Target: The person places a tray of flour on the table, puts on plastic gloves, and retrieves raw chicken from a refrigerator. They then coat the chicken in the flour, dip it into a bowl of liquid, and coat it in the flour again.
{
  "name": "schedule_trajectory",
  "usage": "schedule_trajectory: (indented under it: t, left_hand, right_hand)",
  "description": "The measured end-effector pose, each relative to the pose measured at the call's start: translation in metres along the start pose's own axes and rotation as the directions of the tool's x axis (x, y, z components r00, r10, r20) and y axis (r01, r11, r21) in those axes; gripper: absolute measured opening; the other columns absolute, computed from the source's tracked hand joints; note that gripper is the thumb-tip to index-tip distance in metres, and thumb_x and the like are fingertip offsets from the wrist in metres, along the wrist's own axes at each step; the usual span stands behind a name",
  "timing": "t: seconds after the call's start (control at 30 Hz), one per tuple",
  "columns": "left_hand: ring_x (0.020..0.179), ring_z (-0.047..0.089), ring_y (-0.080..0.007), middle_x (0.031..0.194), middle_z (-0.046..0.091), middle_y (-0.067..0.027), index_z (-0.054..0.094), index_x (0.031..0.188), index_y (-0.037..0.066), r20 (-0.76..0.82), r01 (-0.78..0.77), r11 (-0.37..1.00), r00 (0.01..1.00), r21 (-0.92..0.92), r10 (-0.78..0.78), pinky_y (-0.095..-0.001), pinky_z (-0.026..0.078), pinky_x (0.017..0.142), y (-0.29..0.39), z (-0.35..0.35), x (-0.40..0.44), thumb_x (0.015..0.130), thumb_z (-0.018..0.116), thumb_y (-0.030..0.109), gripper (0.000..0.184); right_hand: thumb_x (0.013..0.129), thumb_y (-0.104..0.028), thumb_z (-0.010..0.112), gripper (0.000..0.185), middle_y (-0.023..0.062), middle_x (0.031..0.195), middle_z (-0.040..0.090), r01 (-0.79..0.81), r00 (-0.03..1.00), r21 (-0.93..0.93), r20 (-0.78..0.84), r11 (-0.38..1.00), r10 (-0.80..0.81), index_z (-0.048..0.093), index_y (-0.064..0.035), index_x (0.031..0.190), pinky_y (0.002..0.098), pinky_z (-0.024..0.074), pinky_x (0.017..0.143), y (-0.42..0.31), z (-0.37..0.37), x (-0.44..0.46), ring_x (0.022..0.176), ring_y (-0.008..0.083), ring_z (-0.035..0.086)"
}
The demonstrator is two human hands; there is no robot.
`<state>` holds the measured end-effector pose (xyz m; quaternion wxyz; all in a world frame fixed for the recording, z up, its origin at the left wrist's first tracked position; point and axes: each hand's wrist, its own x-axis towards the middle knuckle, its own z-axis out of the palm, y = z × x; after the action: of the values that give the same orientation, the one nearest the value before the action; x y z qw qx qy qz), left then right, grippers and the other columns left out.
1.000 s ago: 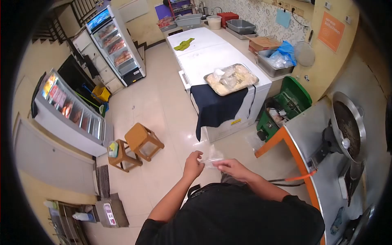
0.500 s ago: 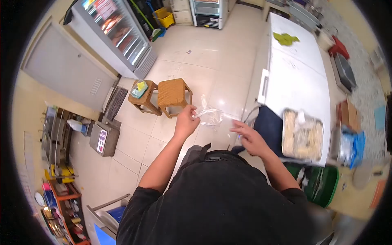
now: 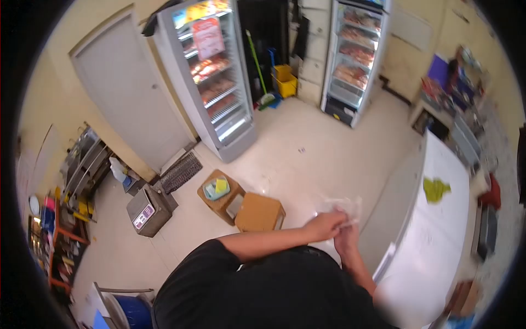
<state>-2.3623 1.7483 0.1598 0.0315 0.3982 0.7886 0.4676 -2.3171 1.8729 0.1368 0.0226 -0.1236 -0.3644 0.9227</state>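
Pale tiled floor spreads across this kitchen, and from the left we pick up a grey door, then a digital scale down by the wall, a dark doormat, and an upright display fridge with stocked shelves! On we go to two brown stools, the nearer stool bare on top, the farther stool carrying a small tub with something yellow in it, and now the hands: left hand comes across the body, fingers drawn together, seemingly pinching clear plastic film; right hand is close against it, its fingertips lost behind film and blur, so its grip I cannot tell! That film is up at the fingertips, over the floor, bag or glove I cannot say, and it looks feather-light, limp, clingy and easily torn, best taken by an open edge between thumb and finger; over on the right, a white chest freezer bearing a lime-green cloth
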Motion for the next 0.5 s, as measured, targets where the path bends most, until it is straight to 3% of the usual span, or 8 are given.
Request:
schedule_trajectory:
  t: [0.1, 0.2, 0.3, 0.37, 0.43, 0.5]
  left_hand:
    - [0.075, 0.058, -0.0364, 0.079, 0.058, -0.0148, 0.051, 0.088, 0.008, 0.075, -0.168, 0.985, 0.984, 0.05, 0.164, -0.0454, 0.046, 0.064, -0.014, -0.018, 0.063, 0.077, 0.061, 0.015, 0.016]
    - [0.077, 0.057, -0.0356, 0.081, 0.055, -0.0136, 0.051, 0.088, 0.007, 0.114, -0.211, 0.977, 0.971, -0.013, 0.212, -0.0444, 0.046, 0.065, -0.05, -0.023, 0.111, 0.079, 0.059, 0.015, 0.015]
    - [0.076, 0.057, -0.0343, 0.081, 0.055, -0.0123, 0.051, 0.088, 0.007, 0.088, -0.251, 0.968, 0.964, -0.008, 0.251, -0.0441, 0.045, 0.064, -0.099, -0.026, 0.168, 0.079, 0.059, 0.015, 0.014]
    - [0.073, 0.058, -0.0349, 0.078, 0.057, -0.013, 0.051, 0.085, 0.007, 0.041, -0.204, 0.978, 0.978, 0.036, 0.203, -0.0452, 0.045, 0.063, -0.137, -0.031, 0.204, 0.079, 0.058, 0.014, 0.012]
    - [0.073, 0.058, -0.0345, 0.077, 0.057, -0.0125, 0.052, 0.083, 0.007, -0.045, -0.112, 0.992, 0.992, 0.059, 0.114, -0.045, 0.045, 0.063, -0.16, -0.048, 0.24, 0.079, 0.058, 0.014, 0.011]
    - [0.073, 0.058, -0.034, 0.077, 0.057, -0.0123, 0.053, 0.081, 0.007, -0.103, -0.068, 0.992, 0.992, 0.104, 0.079, -0.0447, 0.045, 0.063, -0.177, -0.074, 0.279, 0.078, 0.059, 0.015, 0.01]
  right_hand:
    - [0.096, -0.038, 0.04, 0.049, 0.0121, 0.125, 0.051, 0.11, 0.993, 0.025, 0.049, 0.994, -0.112, 0.041, -0.0036, 0.131, 0.0372, 0.0363, 0.101, -0.027, 0.008, 0.056, 0.117, 0.0223, 0.047]
    - [0.095, -0.039, 0.044, 0.051, 0.0118, 0.125, 0.05, 0.192, 0.981, -0.228, 0.058, 0.955, -0.184, 0.041, -0.0039, 0.131, 0.0377, 0.0369, 0.1, -0.049, -0.007, 0.129, 0.116, 0.0223, 0.047]
    - [0.097, -0.027, 0.042, 0.046, 0.0124, 0.124, 0.049, 0.021, 0.999, -0.321, -0.019, 0.947, -0.029, 0.036, -0.0054, 0.138, 0.0395, 0.0347, 0.102, -0.055, -0.041, 0.22, 0.122, 0.0231, 0.041]
    - [0.096, -0.033, 0.044, 0.059, 0.014, 0.131, 0.041, -0.028, 0.995, -0.215, 0.083, 0.976, 0.047, 0.022, -0.009, 0.145, 0.0429, 0.0335, 0.102, -0.061, -0.04, 0.28, 0.126, 0.0247, 0.036]
    - [0.094, -0.046, 0.041, 0.067, 0.0159, 0.14, 0.033, 0.022, 0.957, -0.177, 0.287, 0.984, 0.03, 0.017, -0.0113, 0.146, 0.0447, 0.027, 0.107, -0.07, -0.031, 0.339, 0.132, 0.0274, 0.03]
    - [0.086, -0.066, 0.028, 0.082, 0.0147, 0.148, 0.019, -0.086, 0.869, -0.272, 0.45, 0.958, 0.206, 0.018, -0.0106, 0.146, 0.0471, 0.013, 0.11, -0.099, 0.017, 0.387, 0.137, 0.0279, 0.016]
